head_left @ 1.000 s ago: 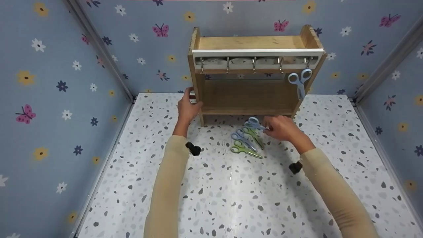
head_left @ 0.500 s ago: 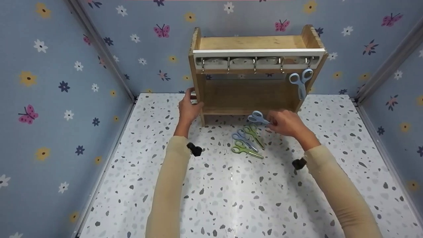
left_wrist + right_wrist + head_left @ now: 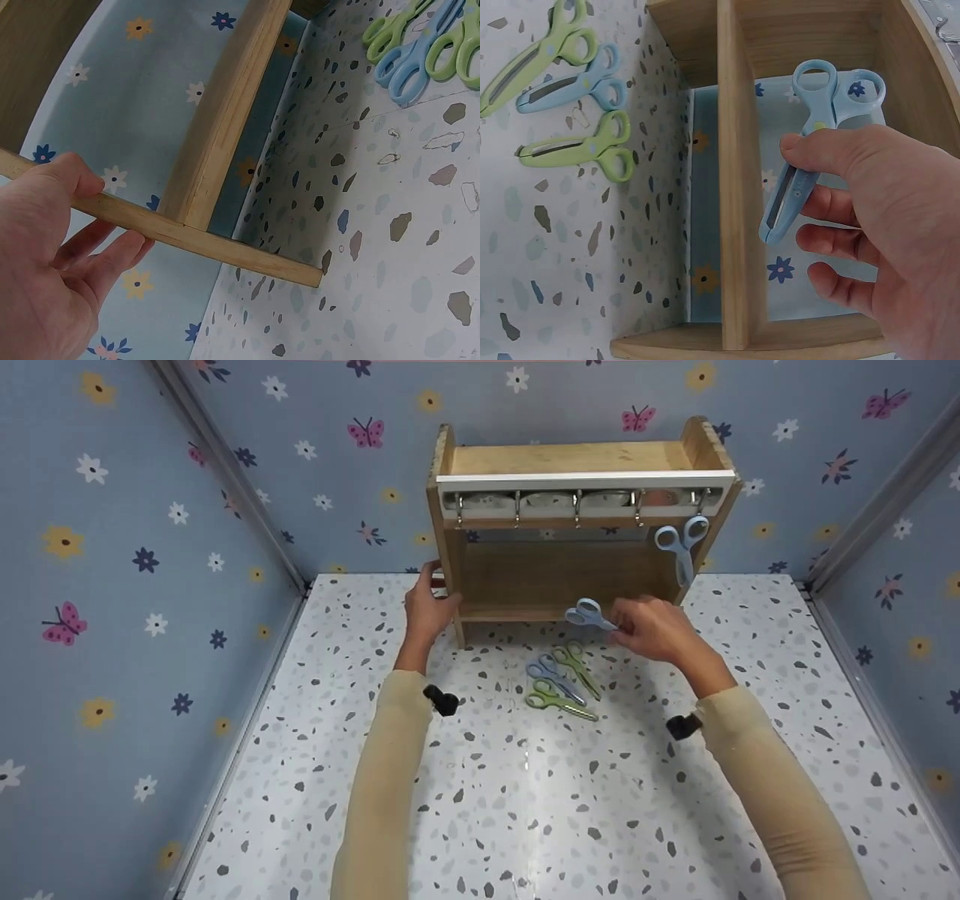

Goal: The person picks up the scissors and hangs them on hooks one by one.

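My right hand pinches a pair of light blue scissors near the blades, thumb on top, handle loops pointing away. It holds them in front of the lower board of a wooden shelf unit. At the unit's left side panel, my left hand grips the edge between thumb and fingers. Another blue pair of scissors hangs by a handle loop from the rightmost hook. On the table lie green scissors, blue scissors and a second green pair, fanned out.
A white rail with several metal hooks runs across the unit's upper front. The speckled table stretches toward me. Flower-patterned walls enclose the back and both sides.
My right hand has lifted the blue scissors from beside the others on the table, up and slightly right toward the unit. My left hand keeps its grip on the side panel.
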`<state>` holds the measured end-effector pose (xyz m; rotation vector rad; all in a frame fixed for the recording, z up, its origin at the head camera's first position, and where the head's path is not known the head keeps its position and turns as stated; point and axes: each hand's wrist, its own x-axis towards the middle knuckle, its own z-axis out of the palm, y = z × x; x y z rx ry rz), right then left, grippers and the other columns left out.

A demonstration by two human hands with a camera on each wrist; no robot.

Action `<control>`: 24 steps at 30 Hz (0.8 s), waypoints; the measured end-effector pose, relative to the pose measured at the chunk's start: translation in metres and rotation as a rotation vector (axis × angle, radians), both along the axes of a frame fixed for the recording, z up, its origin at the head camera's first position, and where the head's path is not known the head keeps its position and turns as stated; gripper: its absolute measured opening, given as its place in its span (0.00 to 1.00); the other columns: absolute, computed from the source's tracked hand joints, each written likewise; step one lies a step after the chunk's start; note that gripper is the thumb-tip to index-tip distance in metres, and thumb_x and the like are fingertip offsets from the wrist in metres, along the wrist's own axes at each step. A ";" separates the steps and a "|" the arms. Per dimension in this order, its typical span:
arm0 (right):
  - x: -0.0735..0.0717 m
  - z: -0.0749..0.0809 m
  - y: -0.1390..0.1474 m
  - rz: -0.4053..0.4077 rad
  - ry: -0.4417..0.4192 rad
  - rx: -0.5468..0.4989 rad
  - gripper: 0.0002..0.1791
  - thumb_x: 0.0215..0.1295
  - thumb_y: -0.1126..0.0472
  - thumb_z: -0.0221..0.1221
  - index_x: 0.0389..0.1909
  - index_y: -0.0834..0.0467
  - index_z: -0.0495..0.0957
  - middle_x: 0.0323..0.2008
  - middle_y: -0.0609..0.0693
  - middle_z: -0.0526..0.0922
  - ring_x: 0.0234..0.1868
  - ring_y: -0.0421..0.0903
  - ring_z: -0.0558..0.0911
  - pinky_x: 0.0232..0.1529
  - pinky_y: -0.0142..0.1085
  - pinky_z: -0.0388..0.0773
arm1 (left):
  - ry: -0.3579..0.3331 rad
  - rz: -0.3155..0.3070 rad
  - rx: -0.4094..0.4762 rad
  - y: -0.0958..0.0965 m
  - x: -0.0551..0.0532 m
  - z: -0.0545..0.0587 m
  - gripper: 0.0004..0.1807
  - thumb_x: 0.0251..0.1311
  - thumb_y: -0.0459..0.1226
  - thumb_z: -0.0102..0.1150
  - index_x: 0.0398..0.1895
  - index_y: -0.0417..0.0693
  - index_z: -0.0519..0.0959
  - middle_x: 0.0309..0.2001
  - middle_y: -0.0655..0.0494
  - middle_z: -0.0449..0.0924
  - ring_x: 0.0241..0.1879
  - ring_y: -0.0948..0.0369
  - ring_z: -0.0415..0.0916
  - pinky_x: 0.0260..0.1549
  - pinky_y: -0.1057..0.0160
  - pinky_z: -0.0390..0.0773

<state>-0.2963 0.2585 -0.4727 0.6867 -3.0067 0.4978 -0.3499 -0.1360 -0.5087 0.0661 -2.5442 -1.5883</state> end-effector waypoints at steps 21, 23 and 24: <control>0.003 0.030 0.005 -0.034 0.063 -0.068 0.08 0.73 0.62 0.71 0.48 0.60 0.84 0.36 0.60 0.87 0.39 0.57 0.82 0.39 0.47 0.75 | -0.007 -0.001 -0.025 0.000 0.000 0.001 0.36 0.76 0.34 0.65 0.84 0.51 0.68 0.75 0.40 0.80 0.74 0.45 0.81 0.73 0.45 0.86; 0.004 0.032 0.007 -0.036 0.083 -0.076 0.08 0.73 0.62 0.71 0.47 0.59 0.84 0.35 0.59 0.86 0.38 0.56 0.81 0.37 0.45 0.73 | -0.009 0.002 -0.031 0.000 0.000 0.001 0.36 0.76 0.35 0.64 0.85 0.52 0.67 0.75 0.40 0.80 0.74 0.45 0.81 0.72 0.46 0.86; 0.004 0.033 0.007 -0.035 0.093 -0.080 0.08 0.73 0.62 0.71 0.46 0.59 0.84 0.34 0.59 0.85 0.38 0.56 0.81 0.37 0.44 0.72 | -0.011 0.005 -0.033 0.000 0.000 0.001 0.36 0.76 0.35 0.64 0.85 0.52 0.67 0.75 0.40 0.81 0.74 0.45 0.81 0.72 0.46 0.86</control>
